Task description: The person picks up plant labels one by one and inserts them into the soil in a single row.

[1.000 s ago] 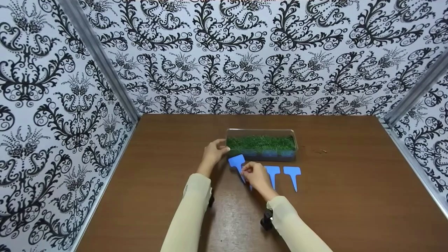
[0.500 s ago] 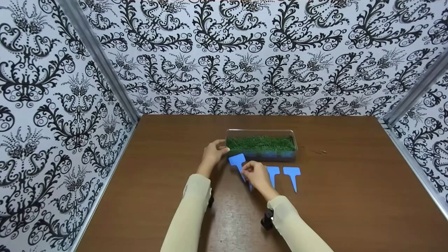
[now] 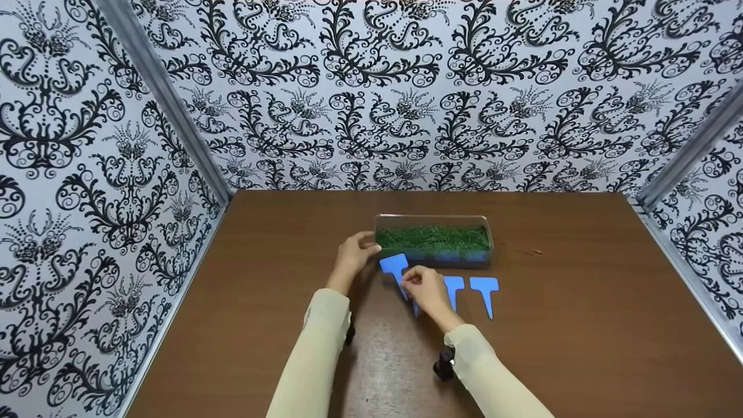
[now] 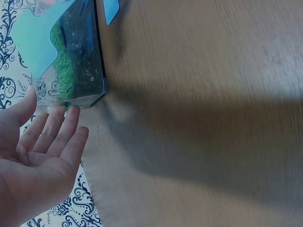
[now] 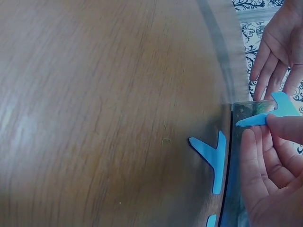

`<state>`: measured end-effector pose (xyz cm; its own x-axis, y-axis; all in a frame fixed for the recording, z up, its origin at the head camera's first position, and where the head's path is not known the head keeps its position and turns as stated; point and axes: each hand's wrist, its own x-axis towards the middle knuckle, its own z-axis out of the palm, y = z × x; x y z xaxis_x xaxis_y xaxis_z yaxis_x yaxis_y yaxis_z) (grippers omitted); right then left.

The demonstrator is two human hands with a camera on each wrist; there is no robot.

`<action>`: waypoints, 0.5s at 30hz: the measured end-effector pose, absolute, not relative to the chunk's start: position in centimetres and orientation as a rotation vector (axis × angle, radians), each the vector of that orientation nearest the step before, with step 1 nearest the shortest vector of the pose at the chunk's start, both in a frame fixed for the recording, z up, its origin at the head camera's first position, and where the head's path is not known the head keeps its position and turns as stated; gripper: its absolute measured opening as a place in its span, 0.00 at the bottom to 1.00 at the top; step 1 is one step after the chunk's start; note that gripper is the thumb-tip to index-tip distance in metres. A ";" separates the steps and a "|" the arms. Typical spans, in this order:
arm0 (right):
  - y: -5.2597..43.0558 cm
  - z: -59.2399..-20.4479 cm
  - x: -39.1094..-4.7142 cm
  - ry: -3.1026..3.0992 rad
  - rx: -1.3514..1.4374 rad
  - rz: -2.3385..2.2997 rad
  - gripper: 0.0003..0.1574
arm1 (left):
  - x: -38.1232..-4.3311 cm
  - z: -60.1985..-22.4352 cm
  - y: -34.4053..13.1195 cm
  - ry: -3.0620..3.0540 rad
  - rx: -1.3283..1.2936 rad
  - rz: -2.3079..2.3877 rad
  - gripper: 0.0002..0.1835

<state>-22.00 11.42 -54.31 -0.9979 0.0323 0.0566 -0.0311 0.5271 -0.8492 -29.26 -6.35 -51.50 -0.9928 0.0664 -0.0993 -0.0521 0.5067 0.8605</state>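
Note:
A clear rectangular box [image 3: 433, 216] holds green artificial grass [image 3: 432, 237]. My left hand [image 3: 351, 256] is at its left end; in the left wrist view its fingers [image 4: 56, 124] reach the end wall, extended. Between thumb and fingers, my right hand [image 3: 429, 291] pinches a blue T-shaped plant label [image 3: 394, 263] by its stem. The label's wide head tilts up in front of the box's left front corner. On the table, two more plant labels [image 3: 484, 284] show to the right of the right hand, which mostly covers another label [image 3: 415, 309].
The box stands on a brown wooden table [image 3: 557, 325], with patterned panels [image 3: 383, 128] behind and at the sides. Small brown bits [image 3: 536, 251] lie to the right of the box. Blue shapes [image 3: 446, 255] show at the box's front wall.
The pinched plant label has risen very slightly toward the box with my right hand. My left hand has stayed at the box's end.

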 end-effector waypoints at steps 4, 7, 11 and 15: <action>11.5 -54.2 -21.9 -2.663 0.005 1.538 0.03 | -29.2 -51.5 -6.3 2.616 0.018 1.524 0.24; 11.5 -54.2 -21.9 -2.653 0.005 1.561 0.03 | -29.2 -51.5 -6.3 2.615 0.022 1.531 0.23; 11.5 -54.3 -22.0 -2.649 0.008 1.574 0.02 | -29.2 -51.4 -6.3 2.612 0.023 1.530 0.24; 11.5 -54.3 -22.0 -2.661 0.031 1.539 0.02 | -29.3 -51.4 -6.4 2.613 0.011 1.524 0.24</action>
